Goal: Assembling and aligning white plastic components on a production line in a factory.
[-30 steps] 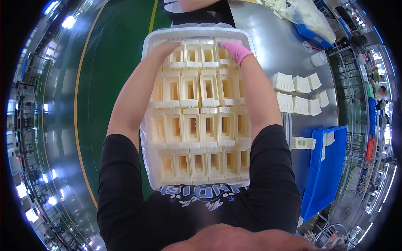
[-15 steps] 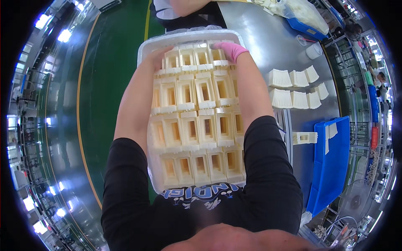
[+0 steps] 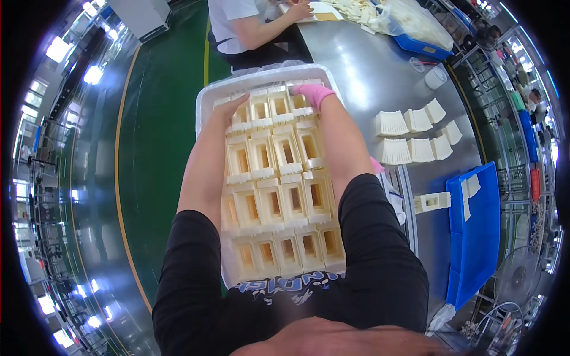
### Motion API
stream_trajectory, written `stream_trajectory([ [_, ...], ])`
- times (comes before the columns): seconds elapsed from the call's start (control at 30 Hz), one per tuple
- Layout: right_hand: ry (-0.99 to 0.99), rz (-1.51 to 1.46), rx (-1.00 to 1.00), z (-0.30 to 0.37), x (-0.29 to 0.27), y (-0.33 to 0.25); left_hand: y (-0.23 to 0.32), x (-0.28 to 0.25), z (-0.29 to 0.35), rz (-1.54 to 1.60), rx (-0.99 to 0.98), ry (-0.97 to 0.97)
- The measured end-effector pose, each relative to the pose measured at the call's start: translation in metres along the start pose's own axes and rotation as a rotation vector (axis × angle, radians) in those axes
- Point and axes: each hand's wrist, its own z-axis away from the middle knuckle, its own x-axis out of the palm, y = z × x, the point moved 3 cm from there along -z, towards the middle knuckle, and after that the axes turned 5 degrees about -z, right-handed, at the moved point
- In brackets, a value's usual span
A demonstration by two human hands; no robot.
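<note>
A white tub [image 3: 208, 98] lined with clear plastic stands in front of my body, filled with rows of cream rectangular plastic frames [image 3: 288, 153]. My bare left hand [image 3: 233, 111] lies at the left end of the farthest row, thumb over a frame and the other fingers mostly hidden. At that row's right end, my right hand [image 3: 312, 95], in a pink glove, curls over the frames with its fingertips down among them. Between them the two hands grip the row, which still sits in the tub.
On the metal table [image 3: 356, 65] to the right lie fanned white ribbed pieces [image 3: 393, 123], a single cream frame [image 3: 433, 202] and a blue tray [image 3: 490, 237]. A white cup [image 3: 435, 77] stands farther back. Beyond the tub, a co-worker in a white top [image 3: 240, 26] works at the table.
The tub and table appear lower in the picture, and more of the co-worker shows. My hands have come slightly closer together at the far row.
</note>
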Motion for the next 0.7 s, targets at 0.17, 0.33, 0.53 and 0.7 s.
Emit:
stream_trajectory([
  [0.17, 0.022, -0.201, 0.053, 0.018, 0.001, -0.004, 0.009, 0.013, 0.012, -0.207, 0.295, 0.188],
  [0.33, -0.008, -0.087, -0.096, 0.028, 0.008, -0.007, 0.011, 0.018, 0.031, -0.191, 0.280, 0.300],
  [0.53, 0.036, -0.075, -0.187, 0.059, 0.017, -0.018, 0.011, 0.018, 0.058, -0.034, 0.401, 0.235],
  [0.7, 0.036, -0.081, -0.359, 0.044, -0.001, -0.020, 0.023, 0.026, 0.068, -0.078, 0.475, 0.278],
])
